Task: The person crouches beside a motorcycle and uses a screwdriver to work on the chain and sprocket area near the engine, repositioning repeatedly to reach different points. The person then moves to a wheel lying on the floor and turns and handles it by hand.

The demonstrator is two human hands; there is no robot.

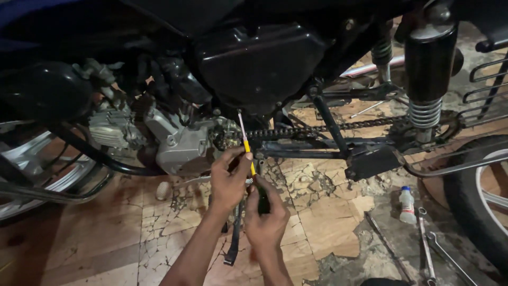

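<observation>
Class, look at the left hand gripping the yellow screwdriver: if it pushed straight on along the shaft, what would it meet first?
The left hand points the yellow screwdriver up toward the black side cover. Probably the cover's lower edge comes first, though depth is unclear.

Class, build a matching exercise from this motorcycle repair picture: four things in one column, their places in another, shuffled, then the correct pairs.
Things:
1. screwdriver
2. bottle
3. chain
4. wrenches

Places:
A. lying on the floor, lower right
B. held in both hands
C. running along the bike's side toward the rear wheel
D. standing on the floor near the rear tyre

Pairs: 1-B, 2-D, 3-C, 4-A
</observation>
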